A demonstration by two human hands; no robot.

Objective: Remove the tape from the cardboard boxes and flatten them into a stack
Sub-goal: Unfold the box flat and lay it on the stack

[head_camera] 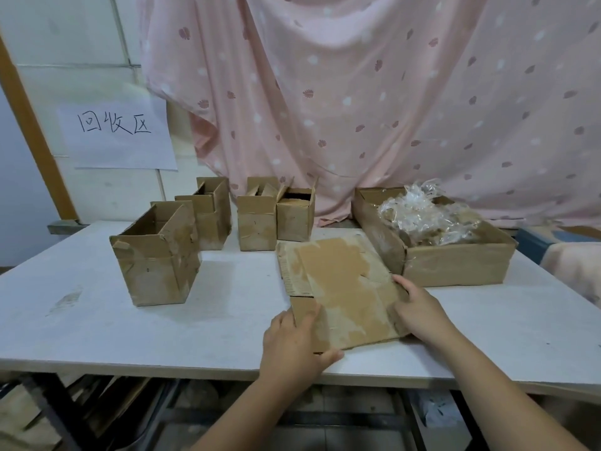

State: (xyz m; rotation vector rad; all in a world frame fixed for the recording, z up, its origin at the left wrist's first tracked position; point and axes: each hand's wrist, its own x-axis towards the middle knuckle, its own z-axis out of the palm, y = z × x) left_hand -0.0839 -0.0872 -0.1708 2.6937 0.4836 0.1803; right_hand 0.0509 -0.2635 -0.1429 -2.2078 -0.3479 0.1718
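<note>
Flattened cardboard box [338, 288] lies on the white desk [130, 323] near its front edge. The left grip [292, 346] curls round its near left corner, and the right grip [419, 307] clasps its right edge. An open upright box [156, 255] stands to the left, with three more boxes [257, 222] behind. Just right, a shallow box [455, 265] holds crumpled clear tape [426, 216].

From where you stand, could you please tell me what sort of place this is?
Most likely a makeshift recycling corner: a handwritten wall sign reads "recycling area", worn open cardboard boxes stand beside a flattened box on a plain white table, and a shallow box holds crumpled clear tape.
</note>
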